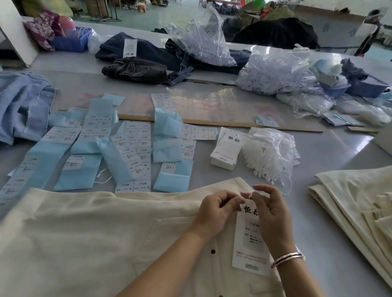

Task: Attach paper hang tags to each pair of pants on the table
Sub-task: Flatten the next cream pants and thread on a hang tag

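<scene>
A grey table (325, 230) fills the frame — behind it, at the top, an open workshop floor. Cream pants (87, 245) lie lower centre with a white hang tag (249, 247) on them. The left hand (215, 211) and right hand (269, 214) pinch something small at the tag's top; what it is, I cannot tell. Label strips (133, 152) sit mid-left — folded cream pants (363, 205) at right.

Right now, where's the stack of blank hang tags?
Head view, center-right of the table: the tag stack sits left of the bag of white fasteners, beyond the cream pants.
</scene>
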The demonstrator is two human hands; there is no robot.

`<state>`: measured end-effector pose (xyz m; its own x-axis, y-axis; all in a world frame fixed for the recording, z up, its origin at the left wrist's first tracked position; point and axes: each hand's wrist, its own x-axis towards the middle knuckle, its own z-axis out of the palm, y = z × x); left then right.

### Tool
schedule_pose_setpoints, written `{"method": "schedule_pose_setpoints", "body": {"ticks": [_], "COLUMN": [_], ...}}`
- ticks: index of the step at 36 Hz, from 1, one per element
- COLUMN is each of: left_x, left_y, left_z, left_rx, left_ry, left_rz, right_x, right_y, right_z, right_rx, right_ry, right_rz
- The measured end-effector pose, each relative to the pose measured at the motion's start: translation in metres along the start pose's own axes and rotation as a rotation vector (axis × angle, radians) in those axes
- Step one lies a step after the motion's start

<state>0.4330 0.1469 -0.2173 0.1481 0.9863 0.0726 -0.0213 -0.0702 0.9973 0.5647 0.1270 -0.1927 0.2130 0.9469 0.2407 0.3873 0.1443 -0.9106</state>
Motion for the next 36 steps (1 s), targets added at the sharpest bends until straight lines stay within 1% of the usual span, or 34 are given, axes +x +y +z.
{"method": "schedule_pose_setpoints", "body": {"ticks": [3,5,10,14,22,26,31,33,36], "left_x": [0.0,0.0,0.0,-0.001,-0.001,-0.001,-0.002,-0.002,0.0], "left_y": [0.002,0.003,0.004,0.005,0.005,0.006,0.006,0.005,0.006], "left_z": [-0.001,-0.002,-0.002,-0.002,-0.001,0.0,-0.001,-0.002,-0.002], "left_rx": [-0.018,-0.024,0.0,0.018,0.03,0.021,0.027,0.031,0.047], "left_ry": [0.006,-0.001,-0.017,-0.023,-0.046,-0.061,-0.093,-0.098,-0.072], "left_rz": [-0.008,-0.014,-0.029,-0.036,-0.083,-0.095,-0.102,-0.106,-0.112], "right_x": [0.002,0.004,0.006,0.007,0.016,0.018,0.022,0.022,0.019], "right_y": [0.004,0.005,0.006,0.004,-0.002,-0.006,-0.01,-0.011,-0.014], "right_z": [-0.002,-0.002,-0.006,-0.011,-0.023,-0.025,-0.029,-0.028,-0.021], "right_rx": [-0.195,-0.276,-0.284,-0.352,-0.539,-0.65,-0.772,-0.791,-0.791], "right_ry": [-0.02,-0.037,-0.074,-0.118,-0.257,-0.285,-0.363,-0.37,-0.338], "right_rz": [-0.092,-0.147,-0.171,-0.207,-0.303,-0.409,-0.448,-0.442,-0.433]}}
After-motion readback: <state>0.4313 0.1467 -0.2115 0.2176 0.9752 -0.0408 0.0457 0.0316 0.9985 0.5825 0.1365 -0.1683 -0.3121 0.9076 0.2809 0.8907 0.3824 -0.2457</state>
